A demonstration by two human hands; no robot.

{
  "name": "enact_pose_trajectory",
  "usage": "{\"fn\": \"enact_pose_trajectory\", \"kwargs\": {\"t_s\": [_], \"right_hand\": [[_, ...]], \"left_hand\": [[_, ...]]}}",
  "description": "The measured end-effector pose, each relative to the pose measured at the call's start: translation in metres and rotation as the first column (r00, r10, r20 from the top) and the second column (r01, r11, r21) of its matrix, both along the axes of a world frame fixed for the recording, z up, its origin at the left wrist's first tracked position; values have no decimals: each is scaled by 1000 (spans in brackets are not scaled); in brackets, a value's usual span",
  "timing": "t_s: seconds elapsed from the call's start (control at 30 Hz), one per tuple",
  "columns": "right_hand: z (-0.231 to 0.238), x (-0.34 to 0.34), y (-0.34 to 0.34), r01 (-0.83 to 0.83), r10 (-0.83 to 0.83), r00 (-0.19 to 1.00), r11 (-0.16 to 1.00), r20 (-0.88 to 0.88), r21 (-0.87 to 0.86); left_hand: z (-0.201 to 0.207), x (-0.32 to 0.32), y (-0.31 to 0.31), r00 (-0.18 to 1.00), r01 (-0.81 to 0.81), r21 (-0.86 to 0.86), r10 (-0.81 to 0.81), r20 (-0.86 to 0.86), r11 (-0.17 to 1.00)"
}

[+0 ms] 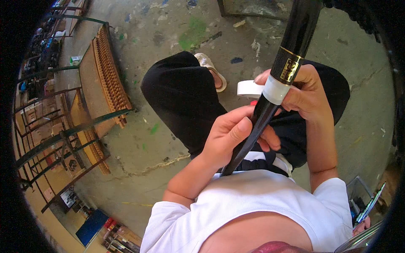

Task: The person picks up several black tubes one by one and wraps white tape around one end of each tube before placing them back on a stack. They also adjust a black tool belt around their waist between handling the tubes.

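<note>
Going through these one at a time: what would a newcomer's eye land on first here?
First, the long black pole, slanting from the person's waist to the top edge, gripped by the left hand and right hand. Next, the white band around it, with a white roll just to its left. Farther off, a green stain on the floor, upper middle.
</note>
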State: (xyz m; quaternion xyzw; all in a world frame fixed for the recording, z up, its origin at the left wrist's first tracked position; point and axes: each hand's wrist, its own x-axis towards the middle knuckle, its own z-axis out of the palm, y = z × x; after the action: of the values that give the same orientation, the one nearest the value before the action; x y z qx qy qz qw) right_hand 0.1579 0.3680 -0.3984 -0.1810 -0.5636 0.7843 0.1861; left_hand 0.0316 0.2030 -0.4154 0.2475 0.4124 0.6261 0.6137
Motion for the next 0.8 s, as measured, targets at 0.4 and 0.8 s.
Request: {"fn": "enact_pose_trajectory", "kwargs": {"t_s": [0.4, 0.8], "right_hand": [[-5, 0, -4, 27, -28, 999, 999, 24, 20], [2, -7, -14, 37, -37, 998, 999, 57, 12]], "left_hand": [[6, -1, 1, 999, -19, 49, 17, 49, 999], [-8, 6, -5, 980, -149, 99, 160, -121, 984]]}}
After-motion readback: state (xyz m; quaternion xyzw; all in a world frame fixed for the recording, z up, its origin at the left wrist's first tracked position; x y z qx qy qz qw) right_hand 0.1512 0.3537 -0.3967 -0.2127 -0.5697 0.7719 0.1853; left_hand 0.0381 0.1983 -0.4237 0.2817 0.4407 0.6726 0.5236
